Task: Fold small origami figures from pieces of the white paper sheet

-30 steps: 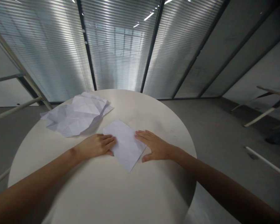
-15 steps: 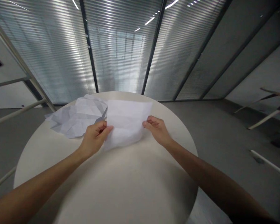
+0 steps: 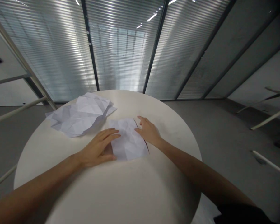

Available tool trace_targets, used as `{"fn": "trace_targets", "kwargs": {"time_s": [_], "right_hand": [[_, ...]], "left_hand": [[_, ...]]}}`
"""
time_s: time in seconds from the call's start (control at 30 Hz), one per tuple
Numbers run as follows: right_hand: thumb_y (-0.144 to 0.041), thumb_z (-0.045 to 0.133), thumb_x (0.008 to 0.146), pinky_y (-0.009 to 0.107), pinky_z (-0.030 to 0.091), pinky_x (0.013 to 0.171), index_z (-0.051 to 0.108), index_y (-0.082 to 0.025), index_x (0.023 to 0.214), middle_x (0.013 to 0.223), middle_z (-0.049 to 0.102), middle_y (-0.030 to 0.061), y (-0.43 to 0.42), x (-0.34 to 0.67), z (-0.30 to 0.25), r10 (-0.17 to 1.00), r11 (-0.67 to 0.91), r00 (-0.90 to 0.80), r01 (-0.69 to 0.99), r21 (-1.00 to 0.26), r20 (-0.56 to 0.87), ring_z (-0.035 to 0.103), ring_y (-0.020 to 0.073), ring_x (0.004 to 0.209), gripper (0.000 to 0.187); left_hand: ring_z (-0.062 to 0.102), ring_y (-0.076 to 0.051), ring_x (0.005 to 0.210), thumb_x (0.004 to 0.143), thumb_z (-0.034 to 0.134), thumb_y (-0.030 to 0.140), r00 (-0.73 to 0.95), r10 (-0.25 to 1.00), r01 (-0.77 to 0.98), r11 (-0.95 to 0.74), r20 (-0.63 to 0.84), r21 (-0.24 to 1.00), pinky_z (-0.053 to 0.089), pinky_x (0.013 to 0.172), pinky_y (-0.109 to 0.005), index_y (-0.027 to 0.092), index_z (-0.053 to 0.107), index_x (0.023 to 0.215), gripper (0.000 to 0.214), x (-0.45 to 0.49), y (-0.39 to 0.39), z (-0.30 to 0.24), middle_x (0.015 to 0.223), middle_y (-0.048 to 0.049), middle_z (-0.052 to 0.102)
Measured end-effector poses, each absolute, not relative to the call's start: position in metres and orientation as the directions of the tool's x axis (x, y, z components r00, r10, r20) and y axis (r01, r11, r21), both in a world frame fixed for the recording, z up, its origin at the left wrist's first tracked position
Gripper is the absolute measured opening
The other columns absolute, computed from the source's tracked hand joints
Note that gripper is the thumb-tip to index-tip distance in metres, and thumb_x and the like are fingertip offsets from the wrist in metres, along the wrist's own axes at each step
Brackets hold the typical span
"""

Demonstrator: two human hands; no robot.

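A creased white sheet of paper (image 3: 128, 141) lies on the round white table (image 3: 126, 193), its right edge lifted slightly and casting a thin dark line. My left hand (image 3: 100, 145) rests at the sheet's left side, fingers spread and thumb apart. At the right edge is my right hand (image 3: 148, 130), with thumb and index finger apart and the thumb tip at the paper. Its other fingers are partly hidden. Behind my left hand, on the table's far left, sits a larger crumpled white paper (image 3: 81, 113).
Glass panels with blinds (image 3: 123, 56) stand beyond the table's far edge. To the left is a pale metal frame (image 3: 18, 109). Pale furniture legs (image 3: 268, 119) stand on the grey floor (image 3: 224, 133) at the right.
The sheet, held up between both hands before, now lies down on the table, nearer to me. Both hands have loosened their pinch, and my left fingers have spread.
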State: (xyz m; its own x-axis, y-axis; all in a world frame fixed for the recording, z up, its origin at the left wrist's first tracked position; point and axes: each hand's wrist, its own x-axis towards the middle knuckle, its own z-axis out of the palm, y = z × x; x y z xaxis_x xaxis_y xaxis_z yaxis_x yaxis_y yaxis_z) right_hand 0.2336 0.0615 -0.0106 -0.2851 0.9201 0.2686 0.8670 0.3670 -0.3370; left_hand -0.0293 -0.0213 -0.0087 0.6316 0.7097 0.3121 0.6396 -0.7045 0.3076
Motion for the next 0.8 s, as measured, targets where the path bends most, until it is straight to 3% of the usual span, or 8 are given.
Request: {"fn": "trace_targets", "kwargs": {"time_s": [0.07, 0.13, 0.2, 0.27, 0.47, 0.6, 0.7, 0.8], "right_hand": [[-0.034, 0.062, 0.081, 0.043, 0.036, 0.101, 0.038, -0.016, 0.137, 0.131, 0.051, 0.0151, 0.057, 0.232, -0.007, 0.821, 0.552, -0.476, 0.804, -0.223, 0.315, 0.046, 0.0277, 0.122, 0.063], [-0.045, 0.057, 0.085, 0.042, 0.025, 0.11, 0.034, -0.018, 0.141, 0.144, 0.039, 0.012, 0.053, 0.229, -0.008, 0.643, 0.766, -0.73, 0.619, -0.174, 0.233, 0.03, 0.0256, 0.135, 0.067], [-0.057, 0.049, 0.085, 0.042, 0.016, 0.114, 0.028, -0.018, 0.145, 0.15, 0.03, 0.0104, 0.049, 0.23, -0.011, 0.477, 0.868, -0.873, 0.452, -0.205, 0.096, 0.02, 0.0238, 0.14, 0.075], [-0.065, 0.044, 0.084, 0.043, 0.009, 0.115, 0.02, -0.015, 0.147, 0.153, 0.022, 0.0115, 0.046, 0.234, -0.014, 0.407, 0.885, -0.913, 0.395, -0.247, -0.001, 0.015, 0.0237, 0.142, 0.084], [-0.072, 0.054, 0.072, 0.043, 0.002, 0.115, 0.008, -0.013, 0.148, 0.154, 0.012, 0.0138, 0.044, 0.27, -0.017, 0.417, 0.858, -0.906, 0.418, -0.298, -0.069, 0.012, 0.0265, 0.142, 0.107], [-0.074, 0.062, 0.061, 0.045, 0.0, 0.115, 0.006, -0.012, 0.149, 0.154, 0.011, 0.0164, 0.039, 0.287, -0.016, 0.443, 0.837, -0.892, 0.446, -0.318, -0.086, 0.013, 0.0299, 0.141, 0.121], [-0.072, 0.066, 0.059, 0.047, 0.001, 0.115, 0.009, -0.012, 0.148, 0.153, 0.015, 0.0171, 0.034, 0.291, -0.016, 0.459, 0.828, -0.886, 0.455, -0.327, -0.072, 0.017, 0.031, 0.141, 0.122], [-0.066, 0.067, 0.063, 0.048, 0.013, 0.113, 0.022, -0.015, 0.146, 0.149, 0.03, 0.0163, 0.03, 0.289, -0.016, 0.528, 0.793, -0.849, 0.487, -0.367, 0.013, 0.029, 0.0306, 0.136, 0.107]], "left_hand": [[0.019, -0.032, 0.14, 0.074, 0.056, 0.067, 0.786, 0.594, 0.547, -0.797, 0.169, 0.258, 0.018, 0.113, -0.051, 0.022, 0.024, 0.145, 0.09, -0.034, -0.017, -0.008, 0.152, -0.013, 0.022], [0.014, -0.032, 0.141, 0.071, 0.054, 0.073, 0.827, 0.559, 0.532, -0.812, 0.061, 0.241, 0.013, 0.114, -0.051, 0.022, 0.011, 0.148, 0.102, -0.036, -0.012, -0.013, 0.154, -0.0127, 0.015], [0.014, -0.03, 0.141, 0.072, 0.051, 0.074, 0.825, 0.565, 0.55, -0.805, 0.005, 0.225, 0.01, 0.115, -0.051, 0.022, 0.006, 0.148, 0.103, -0.036, -0.009, -0.019, 0.154, -0.0122, 0.013], [0.015, -0.028, 0.141, 0.075, 0.049, 0.072, 0.812, 0.584, 0.571, -0.795, 0.002, 0.205, 0.008, 0.115, -0.05, 0.022, 0.005, 0.148, 0.099, -0.037, -0.008, -0.023, 0.154, -0.0113, 0.013], [0.022, -0.027, 0.14, 0.08, 0.051, 0.064, 0.817, 0.575, 0.556, -0.808, 0.049, 0.196, 0.017, 0.115, -0.046, 0.022, 0.012, 0.148, 0.089, -0.043, -0.005, -0.018, 0.152, -0.0102, 0.023], [0.036, -0.025, 0.134, 0.086, 0.051, 0.049, 0.786, 0.607, 0.584, -0.791, 0.116, 0.185, 0.031, 0.11, -0.043, 0.019, 0.028, 0.144, 0.069, -0.043, 0.002, -0.021, 0.146, -0.0104, 0.038], [0.052, -0.022, 0.121, 0.09, 0.044, 0.028, 0.701, 0.682, 0.651, -0.731, 0.208, 0.202, 0.042, 0.102, -0.04, 0.019, 0.049, 0.13, 0.041, -0.037, 0.006, -0.03, 0.131, -0.009, 0.056], [0.062, -0.021, 0.107, 0.089, 0.04, 0.021, 0.592, 0.753, 0.684, -0.658, 0.288, 0.315, 0.048, 0.094, -0.038, 0.021, 0.062, 0.113, 0.033, -0.031, 0.003, -0.033, 0.116, -0.0073, 0.066]]}}
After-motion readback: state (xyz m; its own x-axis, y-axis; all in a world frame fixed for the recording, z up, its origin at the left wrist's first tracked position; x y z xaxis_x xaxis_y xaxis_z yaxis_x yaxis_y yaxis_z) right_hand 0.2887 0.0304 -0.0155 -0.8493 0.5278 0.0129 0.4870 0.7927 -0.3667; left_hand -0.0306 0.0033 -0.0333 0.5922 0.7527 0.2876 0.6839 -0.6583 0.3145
